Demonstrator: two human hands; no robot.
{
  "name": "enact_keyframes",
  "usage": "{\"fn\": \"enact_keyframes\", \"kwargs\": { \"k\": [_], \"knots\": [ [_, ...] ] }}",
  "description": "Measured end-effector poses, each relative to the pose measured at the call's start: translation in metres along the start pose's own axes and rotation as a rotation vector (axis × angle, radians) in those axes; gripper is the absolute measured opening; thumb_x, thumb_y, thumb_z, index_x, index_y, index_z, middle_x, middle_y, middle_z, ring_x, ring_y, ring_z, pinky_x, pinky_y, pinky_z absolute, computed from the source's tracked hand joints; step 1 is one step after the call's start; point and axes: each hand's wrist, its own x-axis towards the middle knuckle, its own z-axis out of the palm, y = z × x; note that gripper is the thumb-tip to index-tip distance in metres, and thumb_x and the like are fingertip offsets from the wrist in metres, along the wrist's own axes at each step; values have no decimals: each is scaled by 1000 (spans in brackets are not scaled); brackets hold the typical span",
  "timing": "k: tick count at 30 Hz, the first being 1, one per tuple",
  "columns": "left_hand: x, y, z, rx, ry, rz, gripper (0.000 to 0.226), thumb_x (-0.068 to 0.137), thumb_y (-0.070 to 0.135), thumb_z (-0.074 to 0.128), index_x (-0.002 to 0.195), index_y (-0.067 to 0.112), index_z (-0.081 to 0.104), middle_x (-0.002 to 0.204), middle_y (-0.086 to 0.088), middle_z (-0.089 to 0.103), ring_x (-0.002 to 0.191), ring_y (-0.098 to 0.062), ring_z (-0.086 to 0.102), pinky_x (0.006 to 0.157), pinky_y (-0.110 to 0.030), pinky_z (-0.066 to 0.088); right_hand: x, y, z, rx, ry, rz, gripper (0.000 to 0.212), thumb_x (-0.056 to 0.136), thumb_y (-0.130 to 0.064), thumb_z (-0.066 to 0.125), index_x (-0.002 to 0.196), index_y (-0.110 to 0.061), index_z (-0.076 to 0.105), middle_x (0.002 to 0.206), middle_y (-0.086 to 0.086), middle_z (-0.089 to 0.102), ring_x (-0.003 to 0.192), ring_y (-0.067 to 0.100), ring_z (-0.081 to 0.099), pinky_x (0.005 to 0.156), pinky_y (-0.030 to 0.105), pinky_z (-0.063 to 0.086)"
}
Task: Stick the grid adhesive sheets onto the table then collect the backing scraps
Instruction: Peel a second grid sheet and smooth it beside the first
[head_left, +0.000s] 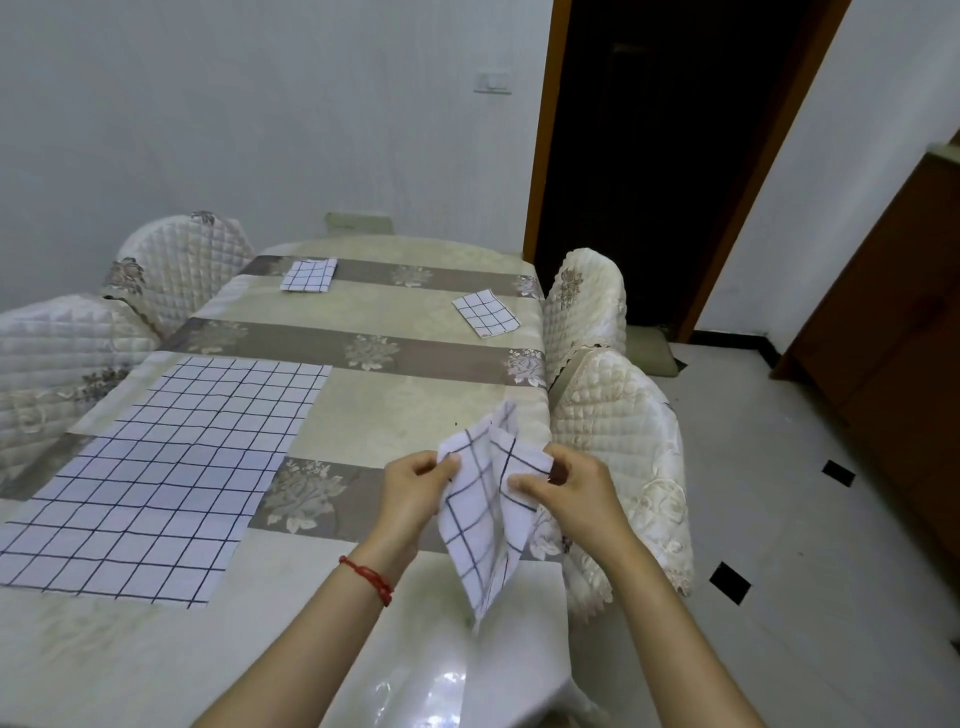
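Sheet (480, 512) between both hands' grip

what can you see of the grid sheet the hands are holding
The held grid sheet is white with dark blue grid lines, thin and soft, like cloth or backed film. It is creased and partly folded, hanging in the air above the near right edge of the table, lower corner pointing down. The left hand pinches its upper left edge; the right hand pinches its right side, seemingly parting two layers.
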Motion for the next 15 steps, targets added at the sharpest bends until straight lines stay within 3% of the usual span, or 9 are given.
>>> {"fn": "enact_keyframes", "kwargs": {
  "k": [3, 5, 7, 9, 12, 14, 15],
  "knots": [
    [12, -1, -21, 185, 176, 124, 9, 83, 12, 60, 83, 4, 63, 77, -9, 54, 75, -20, 48, 64, -28, 33, 2, 1, -10, -18, 177, -42, 22, 76, -18, 71, 62, -14, 53, 60, 7, 52, 60, 8, 45, 56, 21, 37],
    [11, 0, -24, 331, 223, 186, 31, 84, 15, 60, 115, 11, 56, 104, -2, 56, 97, -20, 51, 80, -29, 39, 6, -2, -14, -19, 202, -73, 12, 78, -18, 69, 70, -13, 62, 68, 10, 64, 67, 14, 55, 64, 29, 46],
    [6, 7, -16, 437, 135, 365, 48, 83, 17, 63, 128, 15, 47, 125, -1, 51, 117, -17, 44, 98, -33, 36, 9, -7, -13, -54, 170, -119, 7, 78, -17, 69, 72, -16, 66, 64, -2, 64, 66, 11, 56, 65, 27, 46],
    [-1, 15, -2, 500, -27, 560, 51, 80, 20, 67, 128, 16, 49, 128, 3, 50, 120, -12, 41, 103, -27, 31, 11, -15, -10, -101, 96, -169, 7, 78, -16, 69, 72, -17, 67, 62, -6, 63, 63, 9, 55, 64, 24, 45],
    [-3, 28, 11, 502, -240, 632, 33, 79, 20, 69, 110, 15, 64, 112, 3, 63, 105, -7, 53, 91, -16, 37, 11, -24, -5, -130, 7, -231, 12, 77, -16, 72, 68, -23, 67, 59, -6, 63, 60, 5, 55, 61, 21, 44],
    [0, 35, 12, 471, -305, 599, 6, 79, 18, 68, 83, 15, 70, 78, 5, 66, 76, -3, 55, 70, -19, 41, 9, -26, -7, -106, 2, -233, 8, 76, -19, 72, 71, -25, 69, 65, -6, 67, 64, 6, 58, 63, 22, 46],
    [2, 37, 11, 459, -313, 585, 10, 80, 18, 68, 69, 18, 67, 61, 10, 59, 61, 1, 48, 61, -18, 37, 8, -25, -10, -96, 7, -219, 6, 76, -20, 72, 72, -25, 70, 70, -4, 69, 67, 8, 61, 65, 24, 47]
  ]
}}
